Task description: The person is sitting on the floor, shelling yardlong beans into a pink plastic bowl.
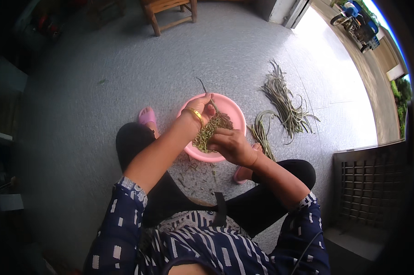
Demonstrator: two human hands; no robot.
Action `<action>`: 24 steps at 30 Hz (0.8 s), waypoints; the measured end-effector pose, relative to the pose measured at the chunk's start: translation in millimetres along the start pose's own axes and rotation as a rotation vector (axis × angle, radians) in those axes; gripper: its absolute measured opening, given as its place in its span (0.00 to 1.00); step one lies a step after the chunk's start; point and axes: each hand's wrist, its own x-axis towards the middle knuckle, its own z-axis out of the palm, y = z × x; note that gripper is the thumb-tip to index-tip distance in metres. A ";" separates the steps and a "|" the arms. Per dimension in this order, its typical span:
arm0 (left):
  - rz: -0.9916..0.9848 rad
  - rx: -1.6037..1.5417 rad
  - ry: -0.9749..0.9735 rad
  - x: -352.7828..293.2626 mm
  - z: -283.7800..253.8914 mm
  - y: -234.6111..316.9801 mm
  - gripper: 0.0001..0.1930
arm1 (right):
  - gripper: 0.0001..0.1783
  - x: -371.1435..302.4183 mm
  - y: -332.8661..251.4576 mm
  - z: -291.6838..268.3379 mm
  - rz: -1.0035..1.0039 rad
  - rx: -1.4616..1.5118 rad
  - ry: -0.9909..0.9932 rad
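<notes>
My left hand [201,108], with a gold bracelet at the wrist, is closed round a long green bean [201,85] over the far side of a pink basin [235,111]. One thin end of the bean sticks up past the fingers, and the other points down into the basin. Short pieces of cut or snapped bean [204,136] cover the basin's bottom. Above its near right side, my right hand [233,145] has its fingers curled together. What they hold, if anything, is hidden from view.
On the floor right of the basin lie a large heap of long beans [282,101] and a smaller bundle [261,133]. Scraps [194,166] are scattered before the basin. A wooden stool [168,6] stands at the back, a dark slatted crate [369,183] at the right.
</notes>
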 end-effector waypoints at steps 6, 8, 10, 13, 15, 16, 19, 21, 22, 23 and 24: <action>0.172 0.121 -0.195 -11.9 6.6 1.7 0.07 | 0.14 -11.9 13.9 9.1 0.686 1.123 0.154; 0.232 0.169 -0.265 -13.8 5.6 0.8 0.07 | 0.15 -6.4 14.7 5.9 0.800 1.275 0.271; 0.284 0.247 -0.248 -17.6 9.5 -2.7 0.07 | 0.17 -3.3 14.3 1.6 0.851 1.264 0.373; 0.330 0.307 -0.294 -16.6 11.3 -8.7 0.08 | 0.17 -3.2 17.7 -0.9 0.866 1.161 0.325; 0.350 0.329 -0.321 -17.7 13.3 -9.9 0.08 | 0.17 -5.0 19.1 0.8 0.857 1.130 0.330; 0.371 0.322 -0.301 -19.2 15.1 -9.0 0.08 | 0.16 -5.7 19.4 1.6 0.847 1.100 0.334; 0.425 0.315 -0.274 -20.0 15.2 -1.4 0.08 | 0.15 -5.3 15.1 1.0 0.854 1.090 0.339; 0.470 0.308 -0.267 -19.0 14.4 3.8 0.08 | 0.15 -4.3 13.9 1.0 0.849 1.071 0.344; 0.471 0.309 -0.267 -19.1 14.3 3.5 0.08 | 0.15 -4.0 13.7 1.0 0.845 1.052 0.349; 0.469 0.298 -0.263 -19.4 14.3 2.6 0.08 | 0.15 -4.0 14.3 1.1 0.845 1.052 0.349; 0.469 0.287 -0.259 -20.4 14.9 1.9 0.08 | 0.15 -4.0 15.5 1.0 0.834 1.057 0.336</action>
